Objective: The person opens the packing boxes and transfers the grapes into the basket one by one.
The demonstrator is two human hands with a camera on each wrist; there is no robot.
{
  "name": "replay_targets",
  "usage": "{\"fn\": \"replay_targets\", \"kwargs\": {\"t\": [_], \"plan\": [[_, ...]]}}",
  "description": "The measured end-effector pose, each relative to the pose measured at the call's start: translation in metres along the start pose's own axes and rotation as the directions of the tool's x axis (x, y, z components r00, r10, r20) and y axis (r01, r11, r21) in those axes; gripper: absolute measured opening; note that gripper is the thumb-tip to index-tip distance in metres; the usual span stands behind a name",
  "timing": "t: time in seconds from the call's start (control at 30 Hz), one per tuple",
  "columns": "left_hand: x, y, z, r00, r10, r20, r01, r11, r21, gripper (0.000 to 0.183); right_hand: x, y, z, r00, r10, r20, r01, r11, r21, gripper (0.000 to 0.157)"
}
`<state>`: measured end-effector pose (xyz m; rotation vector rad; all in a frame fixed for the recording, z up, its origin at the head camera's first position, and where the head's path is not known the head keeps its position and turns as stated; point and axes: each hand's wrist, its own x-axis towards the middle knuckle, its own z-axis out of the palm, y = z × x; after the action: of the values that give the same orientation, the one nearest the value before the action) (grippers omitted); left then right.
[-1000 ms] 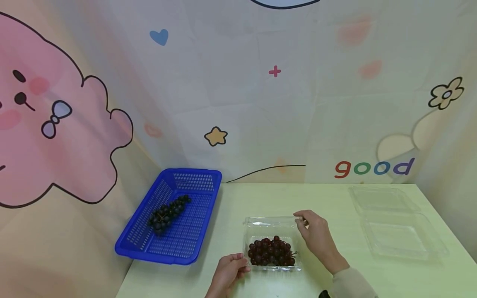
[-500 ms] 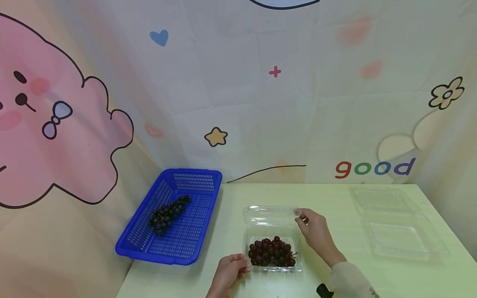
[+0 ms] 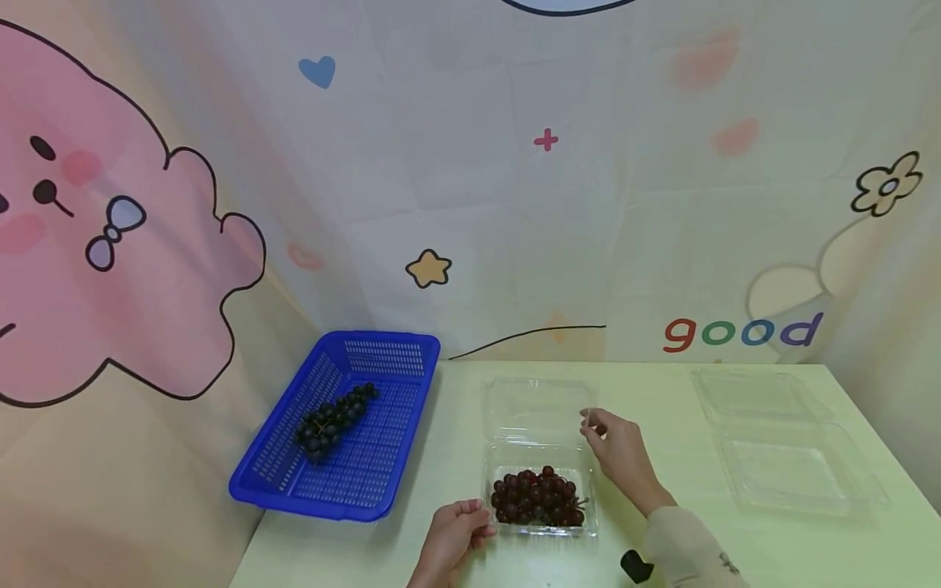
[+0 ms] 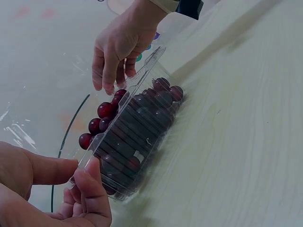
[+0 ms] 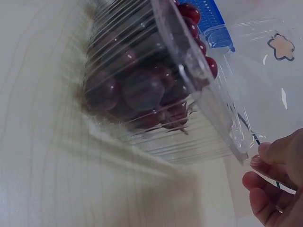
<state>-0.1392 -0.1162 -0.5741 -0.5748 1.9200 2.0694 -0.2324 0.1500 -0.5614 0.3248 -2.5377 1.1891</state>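
Note:
A clear plastic clamshell box [image 3: 540, 529] lies with its lid [image 3: 540, 400] raised at the back. Dark red grapes [image 3: 537, 496] fill the front of its base. At the box's front left corner, my left hand [image 3: 454, 535] pinches the rim between thumb and fingers; the left wrist view shows this hand [image 4: 61, 189] at the rim. My right hand [image 3: 621, 453] pinches the lid's right edge with thumb and forefinger. In the right wrist view, the right fingers [image 5: 265, 194] are beside the box's back corner, the other fingers curled.
To the left stands a blue plastic basket [image 3: 397, 445] holding a bunch of black grapes [image 3: 331, 425]. Another clear clamshell box [image 3: 801, 469] lies open at the right of the pale table [image 3: 639, 555]. A printed cloth [image 3: 478, 180] hangs behind.
The lid has swung up and back from the box, with my right hand at its edge. My left hand keeps its place on the rim, and the grapes have not moved.

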Motion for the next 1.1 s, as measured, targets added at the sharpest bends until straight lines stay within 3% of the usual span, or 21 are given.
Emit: {"fn": "replay_targets", "kwargs": {"t": [0.4,0.77,1.1], "plan": [[0.001,-0.004,0.0,0.999,0.032,0.007,-0.031,0.999,-0.003,0.007,0.001,0.005,0.004,0.986,0.125,0.11,-0.13,0.991,0.041,0.026],[-0.001,-0.002,-0.001,1.0,0.022,0.01,-0.022,1.0,-0.003,0.011,0.003,0.002,0.008,0.965,0.227,0.131,-0.234,0.971,0.041,0.037],[-0.002,0.0,-0.001,1.0,0.022,0.007,-0.022,1.0,-0.002,0.012,0.005,0.002,0.012,0.944,0.301,0.133,-0.309,0.95,0.049,0.031]]}}
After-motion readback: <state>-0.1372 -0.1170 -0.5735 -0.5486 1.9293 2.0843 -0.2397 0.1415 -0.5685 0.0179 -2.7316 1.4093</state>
